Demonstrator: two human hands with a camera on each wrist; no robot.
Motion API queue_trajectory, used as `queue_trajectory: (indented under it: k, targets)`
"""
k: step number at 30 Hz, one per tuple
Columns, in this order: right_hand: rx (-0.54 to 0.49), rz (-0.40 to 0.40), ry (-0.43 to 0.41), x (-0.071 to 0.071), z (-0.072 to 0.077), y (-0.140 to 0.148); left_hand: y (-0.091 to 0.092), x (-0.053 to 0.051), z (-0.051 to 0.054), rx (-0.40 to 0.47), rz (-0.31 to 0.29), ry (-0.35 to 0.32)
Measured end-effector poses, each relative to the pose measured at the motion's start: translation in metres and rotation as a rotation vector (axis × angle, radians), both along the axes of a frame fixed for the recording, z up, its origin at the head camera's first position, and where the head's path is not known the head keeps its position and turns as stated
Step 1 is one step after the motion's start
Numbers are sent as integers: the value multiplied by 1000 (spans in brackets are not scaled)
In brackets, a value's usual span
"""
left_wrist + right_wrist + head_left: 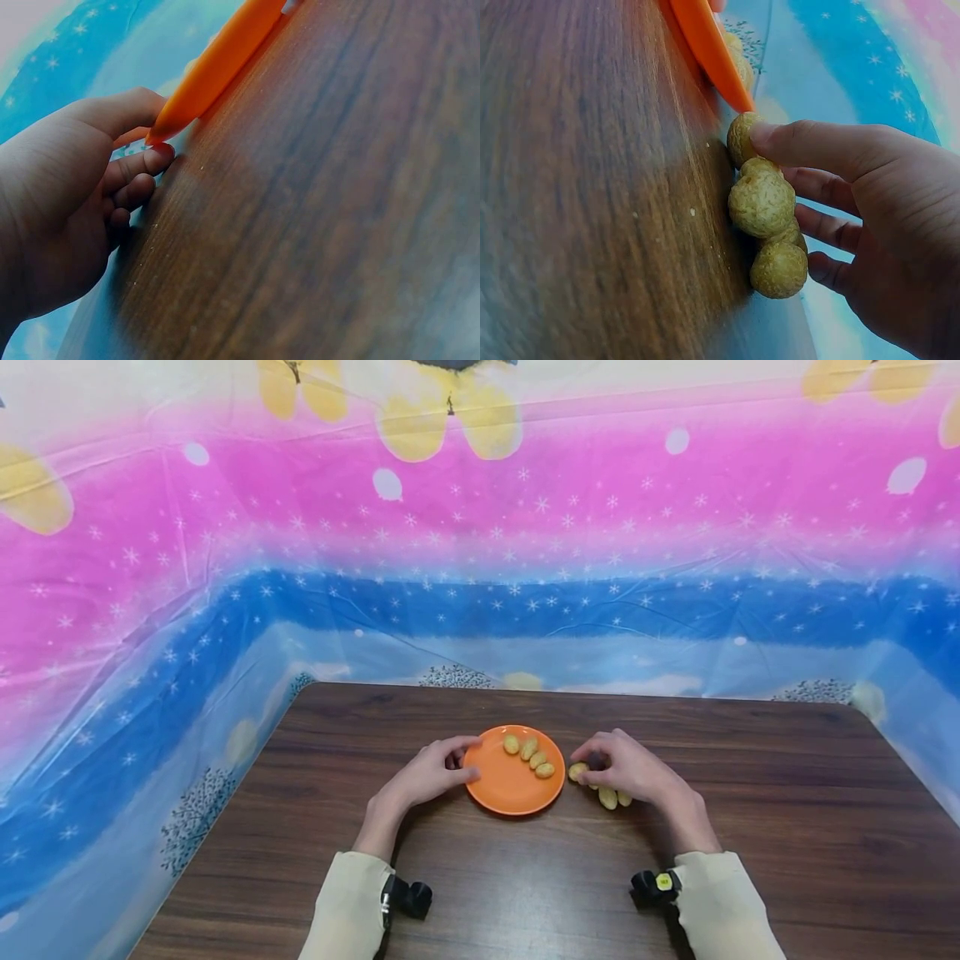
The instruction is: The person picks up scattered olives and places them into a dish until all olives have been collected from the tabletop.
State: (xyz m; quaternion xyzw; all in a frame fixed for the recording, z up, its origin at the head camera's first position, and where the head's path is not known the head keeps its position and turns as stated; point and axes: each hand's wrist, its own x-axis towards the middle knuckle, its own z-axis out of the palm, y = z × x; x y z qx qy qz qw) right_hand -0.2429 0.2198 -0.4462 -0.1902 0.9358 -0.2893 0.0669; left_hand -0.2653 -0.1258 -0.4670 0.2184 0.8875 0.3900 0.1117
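An orange plate (513,793) lies on the table, with several peanuts in their shells (537,759) in a curved row on its right half. At its left edge, my left hand (427,770) pinches the rim, thumb above and fingertips by the underside in the left wrist view. Right of the plate, my right hand (633,766) pinches one peanut (742,139) between thumb and fingers, close to the plate's edge. More wrinkled tan peanuts (762,204) lie on the table below that hand, partly hidden by it in the head view.
The dark wood-grain table (300,860) extends around the plate. A pink and blue patterned cloth (525,543) hangs behind and beside it. Black wrist cameras (408,896) sit at both cream sleeves (723,893).
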Motion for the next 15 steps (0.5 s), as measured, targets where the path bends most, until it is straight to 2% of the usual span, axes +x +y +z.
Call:
queue_trajectory:
  k: [15]
  targets:
    - [19,12,35,-1,-1,0,0,1,2,3,-8,0]
